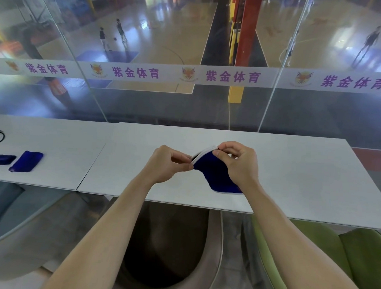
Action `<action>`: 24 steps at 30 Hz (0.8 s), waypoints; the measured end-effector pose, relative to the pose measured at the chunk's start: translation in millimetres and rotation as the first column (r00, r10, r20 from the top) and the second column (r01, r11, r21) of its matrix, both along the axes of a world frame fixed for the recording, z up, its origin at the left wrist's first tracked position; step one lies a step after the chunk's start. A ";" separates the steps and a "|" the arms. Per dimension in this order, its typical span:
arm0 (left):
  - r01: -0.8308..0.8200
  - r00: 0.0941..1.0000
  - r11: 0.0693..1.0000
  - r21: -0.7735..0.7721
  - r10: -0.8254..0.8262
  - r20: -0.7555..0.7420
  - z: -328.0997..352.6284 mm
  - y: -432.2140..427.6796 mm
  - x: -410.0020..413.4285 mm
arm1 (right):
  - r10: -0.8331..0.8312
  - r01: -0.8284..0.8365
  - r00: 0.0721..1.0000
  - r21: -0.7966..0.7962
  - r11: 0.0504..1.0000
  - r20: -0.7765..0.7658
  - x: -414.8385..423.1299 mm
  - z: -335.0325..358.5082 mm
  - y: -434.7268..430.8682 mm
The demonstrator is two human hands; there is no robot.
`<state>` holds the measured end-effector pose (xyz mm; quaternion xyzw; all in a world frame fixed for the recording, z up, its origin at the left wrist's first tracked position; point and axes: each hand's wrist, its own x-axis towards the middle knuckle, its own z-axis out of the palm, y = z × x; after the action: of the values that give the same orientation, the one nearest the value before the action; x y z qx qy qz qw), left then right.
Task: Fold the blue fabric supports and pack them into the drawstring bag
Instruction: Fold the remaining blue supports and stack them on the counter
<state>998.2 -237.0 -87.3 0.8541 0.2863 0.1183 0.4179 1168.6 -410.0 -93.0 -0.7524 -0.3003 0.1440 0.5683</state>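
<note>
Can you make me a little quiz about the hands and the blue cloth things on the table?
1. True or false: the left hand and right hand both pinch one blue support.
2. Where do the two other blue supports lie? A) on the table, off to the left B) on a chair C) on the floor
3. Fill in: the held support's edge is ____.
Key: 1 true; 2 A; 3 white.

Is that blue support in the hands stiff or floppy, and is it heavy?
Probably floppy: the support droops in a curve below the left hand and right hand. Likely light, since fingertip pinches alone lift its top edge.
</note>
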 end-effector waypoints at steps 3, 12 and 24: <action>0.004 0.999 1.000 -0.007 -0.004 0.034 1.1 3.2 -3.0 | 0.002 -0.002 1.000 0.018 1.000 -0.016 1.2 0.4 -2.6; 0.092 0.994 0.989 0.112 -0.085 -0.064 16.3 8.6 -5.5 | 0.078 -0.078 0.997 -0.013 0.997 0.020 -0.8 0.4 -3.6; 0.156 0.983 0.961 0.230 -0.128 -0.131 16.8 7.6 0.2 | 0.145 -0.145 0.989 -0.029 0.989 0.005 2.7 -1.9 -9.3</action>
<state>998.4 -229.4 -70.4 0.9220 0.2317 0.0723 0.3018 1171.3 -419.4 -94.9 -0.7371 -0.3543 0.1863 0.5445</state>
